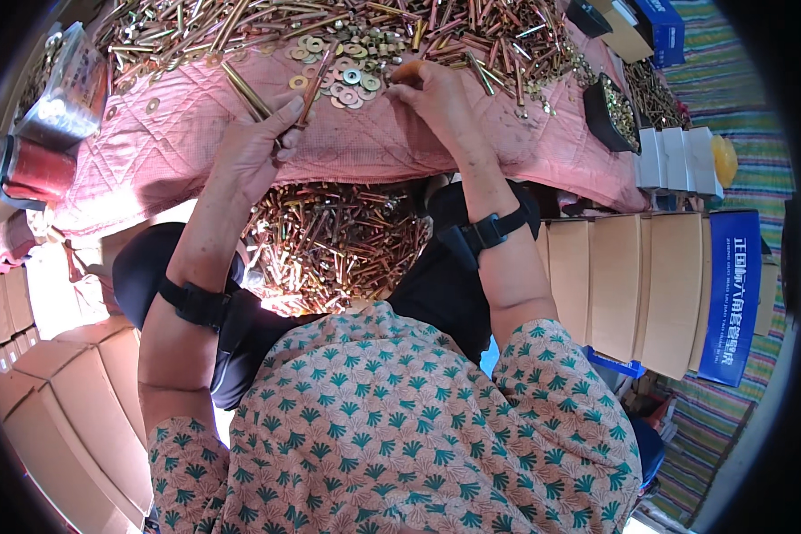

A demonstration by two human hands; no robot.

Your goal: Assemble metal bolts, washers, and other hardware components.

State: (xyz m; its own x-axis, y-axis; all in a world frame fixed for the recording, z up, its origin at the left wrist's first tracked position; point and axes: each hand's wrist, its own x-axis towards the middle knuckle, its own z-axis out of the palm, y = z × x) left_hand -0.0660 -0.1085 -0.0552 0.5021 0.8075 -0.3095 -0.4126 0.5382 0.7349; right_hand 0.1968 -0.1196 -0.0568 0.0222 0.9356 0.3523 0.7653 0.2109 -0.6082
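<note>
Several long brass-coloured bolts (pixel 248 96) stick out of my left hand (pixel 262 147), which is closed around them above the near part of the pink quilted cloth (pixel 173 133). Their shafts fan apart, pointing away from me. To the right, my right hand (pixel 438 100) has thumb and fingers drawn together beside a small pile of flat washers (pixel 338 86). Whatever its fingertips hold, if anything, I cannot make out. The washers are silver and yellowish and lie loosely over one another. Behind both hands spreads a large heap of loose bolts (pixel 472 36).
More bolts (pixel 329 240) lie in a heap below the cloth's edge, between my knees. At left are a clear plastic tub (pixel 67 84) and a red jar (pixel 40 169). A black bin of small nuts (pixel 614 116) stands at right, above cardboard boxes (pixel 618 289).
</note>
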